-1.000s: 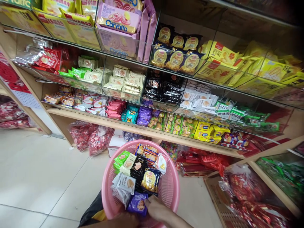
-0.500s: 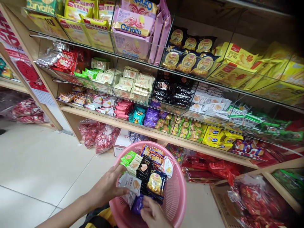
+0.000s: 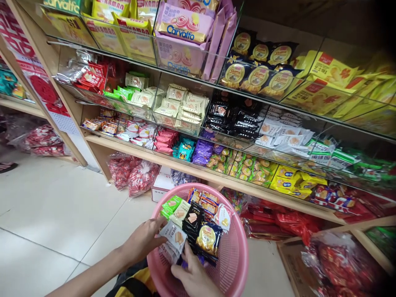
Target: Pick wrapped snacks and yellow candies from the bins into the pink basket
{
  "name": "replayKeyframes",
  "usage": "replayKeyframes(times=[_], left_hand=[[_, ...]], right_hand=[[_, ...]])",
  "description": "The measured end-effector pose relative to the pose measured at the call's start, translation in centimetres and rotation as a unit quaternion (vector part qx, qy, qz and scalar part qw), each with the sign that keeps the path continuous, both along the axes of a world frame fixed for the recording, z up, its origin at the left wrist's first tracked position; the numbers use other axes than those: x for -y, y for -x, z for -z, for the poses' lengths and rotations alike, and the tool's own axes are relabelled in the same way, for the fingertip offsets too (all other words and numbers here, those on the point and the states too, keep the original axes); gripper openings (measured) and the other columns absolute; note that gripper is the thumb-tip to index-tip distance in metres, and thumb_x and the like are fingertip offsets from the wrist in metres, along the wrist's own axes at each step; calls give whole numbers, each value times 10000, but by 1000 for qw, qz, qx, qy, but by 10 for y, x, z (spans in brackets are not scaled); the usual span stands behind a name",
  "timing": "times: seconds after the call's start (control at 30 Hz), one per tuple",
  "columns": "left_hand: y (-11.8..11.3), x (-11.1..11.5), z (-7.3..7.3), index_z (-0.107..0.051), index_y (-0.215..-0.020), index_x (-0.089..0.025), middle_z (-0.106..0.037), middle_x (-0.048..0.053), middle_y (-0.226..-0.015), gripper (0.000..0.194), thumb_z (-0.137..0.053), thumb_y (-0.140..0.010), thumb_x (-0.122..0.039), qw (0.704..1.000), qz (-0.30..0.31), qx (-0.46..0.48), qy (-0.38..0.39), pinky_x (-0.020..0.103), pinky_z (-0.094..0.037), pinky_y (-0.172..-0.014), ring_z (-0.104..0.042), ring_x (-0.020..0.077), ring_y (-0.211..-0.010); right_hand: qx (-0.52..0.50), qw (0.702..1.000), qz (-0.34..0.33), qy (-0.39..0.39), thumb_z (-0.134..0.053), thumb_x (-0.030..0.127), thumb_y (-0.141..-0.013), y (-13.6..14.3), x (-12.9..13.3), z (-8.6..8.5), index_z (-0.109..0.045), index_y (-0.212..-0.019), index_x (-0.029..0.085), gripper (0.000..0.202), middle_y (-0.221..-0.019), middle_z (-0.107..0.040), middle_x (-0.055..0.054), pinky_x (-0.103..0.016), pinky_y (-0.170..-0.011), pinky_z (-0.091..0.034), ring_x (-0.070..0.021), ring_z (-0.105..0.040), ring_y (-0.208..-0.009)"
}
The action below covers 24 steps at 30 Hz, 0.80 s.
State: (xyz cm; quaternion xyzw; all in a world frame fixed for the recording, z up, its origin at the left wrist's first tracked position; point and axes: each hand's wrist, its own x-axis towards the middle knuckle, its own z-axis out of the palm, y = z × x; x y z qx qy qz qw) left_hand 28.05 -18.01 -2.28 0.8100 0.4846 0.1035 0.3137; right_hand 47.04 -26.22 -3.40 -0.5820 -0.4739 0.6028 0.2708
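The left hand pinches one glossy white wafer packet at the near-left side of the round pink mesh basket. Just right, the right hand grips the small crinkly packets; its hold is hidden.

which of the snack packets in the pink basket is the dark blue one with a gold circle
The dark blue packet lying at the right of the pile in the pink basket, just below the black packet; the others are green, white, black or orange.

Plastic, foil and wood

The pink basket is perforated matt plastic; the snack packets in it are glossy film; the shelf is pale wood; floor tiles shine smooth.
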Motion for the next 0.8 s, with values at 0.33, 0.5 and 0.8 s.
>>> replayKeyframes(times=[0.33, 0.5, 0.8], left_hand=[[-4, -3, -4, -556, -970, -215, -626, 45, -950, 212, -515, -762, -223, 998, 23, -49, 11, 274, -427, -725, -577, 197, -861], [-3, -2, -12, -571, -902, -208, -627, 43, -905, 162, -455, -790, -210, 999, 30, -33, 3, 262, -433, -698, -581, 185, -820], [6, 3, 16, -353, -1235, -210, -564, 108, -1159, 596, -515, -679, -70, 997, 59, -34, -49, 342, -445, -857, -545, 234, -1031]], right_hand=[[301, 952, 8, -49, -518, 321, -773, 6, -7, 12, -521, -1198, 91, 483, -1113, -611, -151, -338, -920, -395, -280, -535, -1080], [305, 949, 12, -75, -494, 291, -793, 9, -10, 11, -575, -1096, 141, 347, -1059, -636, -119, -326, -889, -405, -270, -560, -1033], [290, 955, -4, -59, -552, 383, -762, 9, 0, 21, -459, -1256, 44, 606, -1217, -550, -185, -357, -962, -367, -316, -483, -1154]])
